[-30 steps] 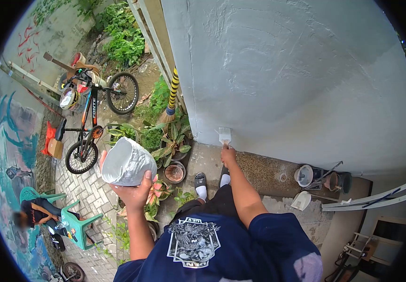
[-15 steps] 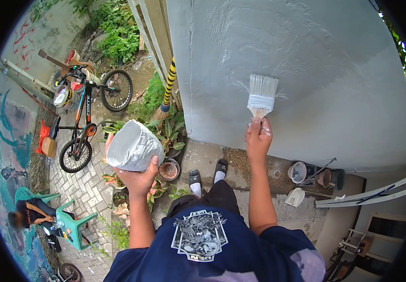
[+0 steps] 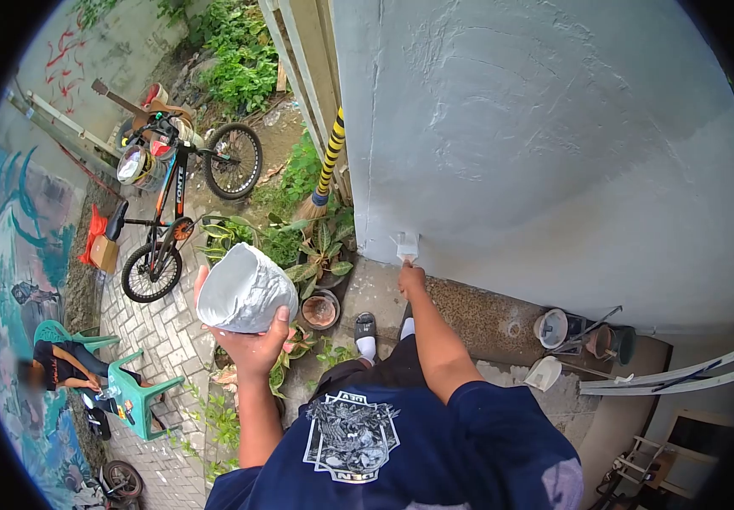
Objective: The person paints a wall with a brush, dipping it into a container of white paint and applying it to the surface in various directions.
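My left hand point(image 3: 252, 344) is wrapped round a paint-smeared white container point(image 3: 252, 293), its mouth tilted up toward the left. How much paint is inside cannot be seen. Low down by the base of the grey wall point(image 3: 511, 161), my right hand point(image 3: 412, 279) grips a paintbrush point(image 3: 407, 248) by its handle. The bristles are whitish and appear to touch the wall near its lower left corner. Above, the wall looks wet in places, with rough ridges and streaks.
Potted plants point(image 3: 323, 255) and a broom point(image 3: 318, 204) stand left of the wall's edge. A bicycle point(image 3: 167, 217) is parked on the paving. A person point(image 3: 65, 365) sits by a green plastic stool point(image 3: 138, 395). Buckets point(image 3: 551, 328) line the wall's base at right.
My right hand has brought the brush down and left, from mid-wall to the wall's bottom edge. The left hand still holds the container. My view has shifted slightly.
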`<state>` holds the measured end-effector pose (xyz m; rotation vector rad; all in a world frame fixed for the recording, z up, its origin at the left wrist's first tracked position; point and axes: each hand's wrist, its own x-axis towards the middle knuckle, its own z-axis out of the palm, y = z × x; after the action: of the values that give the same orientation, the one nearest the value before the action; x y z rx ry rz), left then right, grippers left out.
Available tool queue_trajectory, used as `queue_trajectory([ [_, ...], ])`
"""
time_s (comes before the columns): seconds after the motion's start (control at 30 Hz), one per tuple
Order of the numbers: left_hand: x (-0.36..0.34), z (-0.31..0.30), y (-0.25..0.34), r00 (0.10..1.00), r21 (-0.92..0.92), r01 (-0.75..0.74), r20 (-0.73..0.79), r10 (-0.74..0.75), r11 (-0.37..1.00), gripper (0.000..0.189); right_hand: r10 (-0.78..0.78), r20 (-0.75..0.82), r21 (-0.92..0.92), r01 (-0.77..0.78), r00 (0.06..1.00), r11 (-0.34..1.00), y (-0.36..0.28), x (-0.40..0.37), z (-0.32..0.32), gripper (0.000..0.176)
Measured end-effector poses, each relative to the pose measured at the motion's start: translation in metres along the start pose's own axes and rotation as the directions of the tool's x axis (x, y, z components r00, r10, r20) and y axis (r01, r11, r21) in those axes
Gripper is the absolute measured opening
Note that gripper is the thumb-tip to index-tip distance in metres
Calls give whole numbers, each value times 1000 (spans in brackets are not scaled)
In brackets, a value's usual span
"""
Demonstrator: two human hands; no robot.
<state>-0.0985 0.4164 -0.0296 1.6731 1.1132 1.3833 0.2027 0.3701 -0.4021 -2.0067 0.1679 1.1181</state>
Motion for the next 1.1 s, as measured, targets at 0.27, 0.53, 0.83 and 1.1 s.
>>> queue_trajectory([
  [0.27, 9, 0, -2, 999, -46, -36, 4, 37, 998, 109, -379, 105, 142, 363, 919, 921, -95, -123, -34, 33],
  [0.53, 17, 21, 11, 995, -177, -63, 64, 75, 982, 108, -780, 55, 507, 656, 623, 559, -201, -300, -92, 28],
  [0.83, 13, 20, 15, 994, -257, -23, 100, 50, 966, 108, -903, -175, -77, 909, 392, 410, -122, -147, -12, 30],
  [1.1, 7, 4, 13, 997, -185, -18, 66, 31, 982, 109, -314, 77, 26, 313, 946, 949, -26, -18, 26, 37],
])
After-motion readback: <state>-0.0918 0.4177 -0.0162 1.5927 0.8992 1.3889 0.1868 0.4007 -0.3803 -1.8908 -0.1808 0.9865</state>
